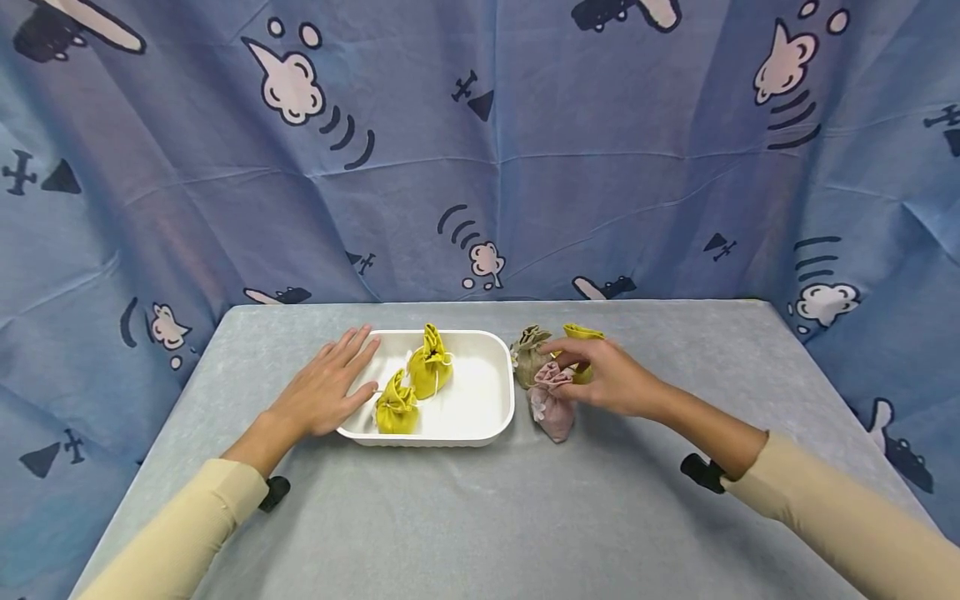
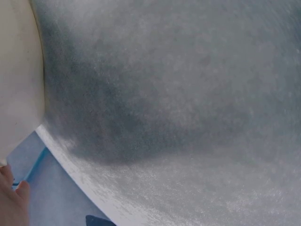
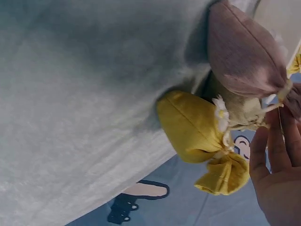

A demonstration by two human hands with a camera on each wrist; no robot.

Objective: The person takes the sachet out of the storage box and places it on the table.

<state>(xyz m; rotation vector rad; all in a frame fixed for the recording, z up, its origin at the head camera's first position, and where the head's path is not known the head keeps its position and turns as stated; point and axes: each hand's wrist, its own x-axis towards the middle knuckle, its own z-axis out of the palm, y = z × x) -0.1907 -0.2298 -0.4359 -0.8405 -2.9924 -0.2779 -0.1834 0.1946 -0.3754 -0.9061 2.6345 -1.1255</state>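
A white tray point(image 1: 480, 392) sits mid-table and holds two yellow pouches point(image 1: 430, 367) point(image 1: 395, 406). My left hand point(image 1: 330, 383) lies flat with straight fingers against the tray's left rim; the left wrist view shows only a fingertip point(image 2: 9, 197) beside the tray wall point(image 2: 19, 70). Right of the tray stand an olive pouch point(image 1: 527, 350), a yellow pouch point(image 1: 583, 333) and a pink pouch point(image 1: 553, 412). My right hand point(image 1: 561, 360) reaches over them, its fingers lightly bent and touching the pink pouch's gathered top. The right wrist view shows its fingers point(image 3: 277, 179) beside the yellow pouch point(image 3: 193, 125) and the pink pouch point(image 3: 240, 52).
The grey cloth-covered table point(image 1: 480, 517) is backed and flanked by a blue printed curtain point(image 1: 525, 167). Black wrist mounts point(image 1: 273, 492) point(image 1: 701, 471) sit at both cuffs. The table's edge falls away just behind the pouches in the right wrist view.
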